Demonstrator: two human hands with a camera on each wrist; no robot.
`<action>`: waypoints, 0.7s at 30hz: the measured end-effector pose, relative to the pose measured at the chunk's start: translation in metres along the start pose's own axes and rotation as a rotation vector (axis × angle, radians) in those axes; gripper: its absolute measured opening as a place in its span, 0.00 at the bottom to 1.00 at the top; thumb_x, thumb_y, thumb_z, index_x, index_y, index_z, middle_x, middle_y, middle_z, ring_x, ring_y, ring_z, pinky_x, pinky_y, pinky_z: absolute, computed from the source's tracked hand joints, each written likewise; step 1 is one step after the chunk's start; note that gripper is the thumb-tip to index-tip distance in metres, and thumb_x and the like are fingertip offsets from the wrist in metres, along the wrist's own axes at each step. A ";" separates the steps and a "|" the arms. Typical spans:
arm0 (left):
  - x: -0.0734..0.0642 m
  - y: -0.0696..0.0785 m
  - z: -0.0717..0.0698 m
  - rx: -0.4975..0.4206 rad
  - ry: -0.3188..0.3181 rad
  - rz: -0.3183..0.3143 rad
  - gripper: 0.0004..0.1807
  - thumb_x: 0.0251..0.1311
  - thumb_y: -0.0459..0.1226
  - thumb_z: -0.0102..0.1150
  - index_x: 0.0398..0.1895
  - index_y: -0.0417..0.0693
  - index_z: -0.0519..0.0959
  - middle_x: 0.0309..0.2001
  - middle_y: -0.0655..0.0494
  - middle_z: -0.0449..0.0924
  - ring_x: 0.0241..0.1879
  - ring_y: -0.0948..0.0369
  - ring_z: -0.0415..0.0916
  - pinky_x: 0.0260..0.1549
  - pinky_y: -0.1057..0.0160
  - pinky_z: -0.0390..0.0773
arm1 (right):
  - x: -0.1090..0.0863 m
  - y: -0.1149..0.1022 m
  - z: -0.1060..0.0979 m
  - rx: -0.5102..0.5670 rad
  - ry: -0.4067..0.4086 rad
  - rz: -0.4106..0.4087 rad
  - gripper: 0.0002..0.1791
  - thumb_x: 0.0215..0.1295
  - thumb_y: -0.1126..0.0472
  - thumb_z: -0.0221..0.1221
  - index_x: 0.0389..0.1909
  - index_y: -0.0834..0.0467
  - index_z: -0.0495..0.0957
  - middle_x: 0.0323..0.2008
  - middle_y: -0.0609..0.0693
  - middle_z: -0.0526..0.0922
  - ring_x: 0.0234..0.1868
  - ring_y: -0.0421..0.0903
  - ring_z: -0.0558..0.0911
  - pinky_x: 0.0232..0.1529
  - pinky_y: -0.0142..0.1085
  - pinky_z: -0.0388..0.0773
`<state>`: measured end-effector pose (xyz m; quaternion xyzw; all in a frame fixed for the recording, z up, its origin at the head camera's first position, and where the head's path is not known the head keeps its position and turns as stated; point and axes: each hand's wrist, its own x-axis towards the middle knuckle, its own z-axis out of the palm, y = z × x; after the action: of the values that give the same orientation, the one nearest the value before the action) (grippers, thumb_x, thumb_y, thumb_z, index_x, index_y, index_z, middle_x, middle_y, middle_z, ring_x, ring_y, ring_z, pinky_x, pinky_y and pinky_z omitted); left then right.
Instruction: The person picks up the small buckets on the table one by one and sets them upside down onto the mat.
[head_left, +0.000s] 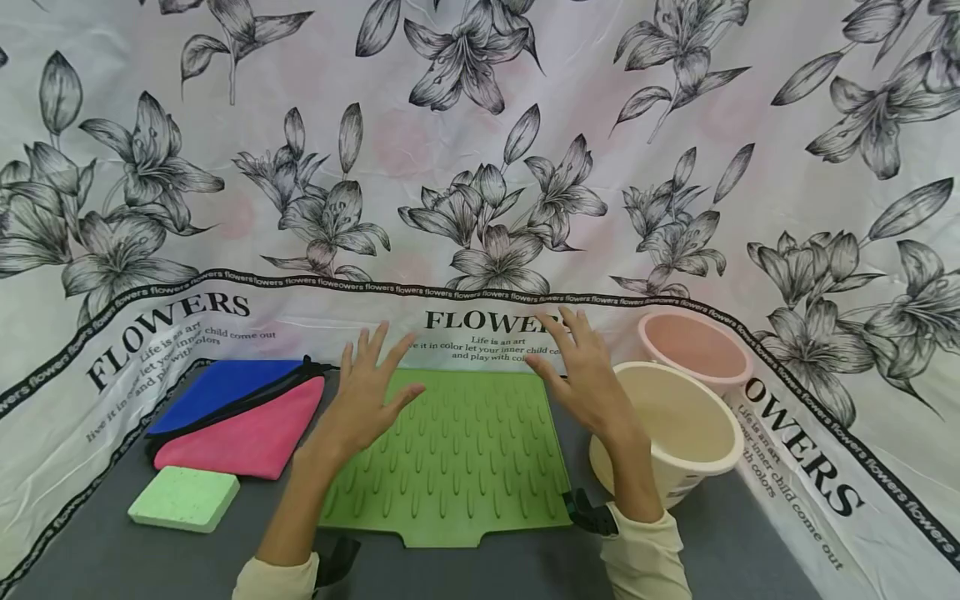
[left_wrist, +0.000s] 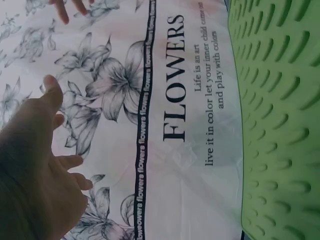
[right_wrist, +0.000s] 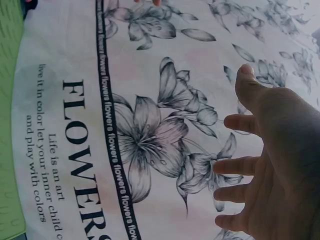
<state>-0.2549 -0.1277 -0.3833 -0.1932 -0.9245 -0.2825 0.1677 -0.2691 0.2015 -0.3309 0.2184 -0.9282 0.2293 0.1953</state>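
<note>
Both hands hover over a green ribbed mat (head_left: 457, 450) on the grey table, fingers spread and holding nothing. The left hand (head_left: 367, 396) is above the mat's left side; in the left wrist view the same hand (left_wrist: 55, 165) shows its thumb and fingers apart. Over the mat's right edge, the right hand (head_left: 585, 375) reaches forward, close to a cream bucket (head_left: 678, 412). Its fingers (right_wrist: 235, 192) extend with nothing between them in the right wrist view. Raised elongated bumps cover the mat, and a tab sticks out at its near edge.
On the left lie a blue and pink zippered cloth item (head_left: 240, 425) and a light green sponge block (head_left: 184, 498). A pink bowl-like container (head_left: 697, 346) stands behind the cream bucket. A white flower-printed sheet (head_left: 420, 242) with lettering rises behind the table (head_left: 247, 508).
</note>
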 end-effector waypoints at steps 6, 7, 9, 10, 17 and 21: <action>0.007 0.009 0.013 -0.032 0.106 0.100 0.39 0.76 0.59 0.50 0.84 0.60 0.55 0.86 0.41 0.41 0.84 0.33 0.34 0.81 0.29 0.34 | -0.005 0.001 -0.009 0.003 0.049 -0.023 0.37 0.78 0.41 0.55 0.82 0.46 0.58 0.84 0.61 0.52 0.85 0.69 0.47 0.80 0.72 0.44; 0.008 0.010 0.015 -0.044 0.117 0.115 0.39 0.76 0.60 0.49 0.84 0.59 0.55 0.86 0.41 0.42 0.84 0.33 0.35 0.81 0.29 0.35 | -0.006 0.002 -0.011 0.002 0.060 -0.031 0.37 0.78 0.41 0.55 0.82 0.47 0.58 0.84 0.61 0.53 0.84 0.69 0.48 0.80 0.72 0.45; 0.009 0.013 0.019 -0.056 0.130 0.141 0.39 0.76 0.61 0.47 0.84 0.60 0.55 0.86 0.42 0.42 0.84 0.34 0.36 0.81 0.29 0.36 | -0.006 0.002 -0.013 0.001 0.080 -0.049 0.37 0.78 0.42 0.56 0.82 0.48 0.58 0.83 0.61 0.54 0.84 0.69 0.50 0.80 0.71 0.47; 0.010 0.014 0.019 -0.064 0.136 0.154 0.39 0.77 0.61 0.47 0.84 0.60 0.56 0.86 0.42 0.43 0.85 0.34 0.36 0.81 0.30 0.36 | -0.006 0.003 -0.014 -0.001 0.091 -0.057 0.37 0.78 0.43 0.56 0.82 0.49 0.59 0.83 0.62 0.54 0.84 0.69 0.51 0.80 0.72 0.48; 0.016 0.022 0.023 -0.112 0.180 0.214 0.40 0.77 0.65 0.38 0.84 0.56 0.57 0.85 0.41 0.47 0.85 0.37 0.39 0.83 0.34 0.35 | -0.010 0.012 -0.019 0.027 0.165 -0.074 0.36 0.79 0.45 0.56 0.82 0.50 0.59 0.82 0.62 0.57 0.81 0.68 0.58 0.77 0.72 0.56; 0.022 0.026 0.028 -0.143 0.204 0.238 0.40 0.77 0.65 0.35 0.83 0.56 0.57 0.85 0.40 0.48 0.85 0.38 0.41 0.82 0.33 0.37 | -0.010 0.021 -0.021 0.038 0.232 -0.089 0.33 0.80 0.49 0.56 0.80 0.53 0.62 0.79 0.64 0.62 0.79 0.69 0.62 0.76 0.72 0.58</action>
<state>-0.2673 -0.0852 -0.3842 -0.2830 -0.8508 -0.3439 0.2788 -0.2658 0.2321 -0.3254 0.2353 -0.8843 0.2618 0.3069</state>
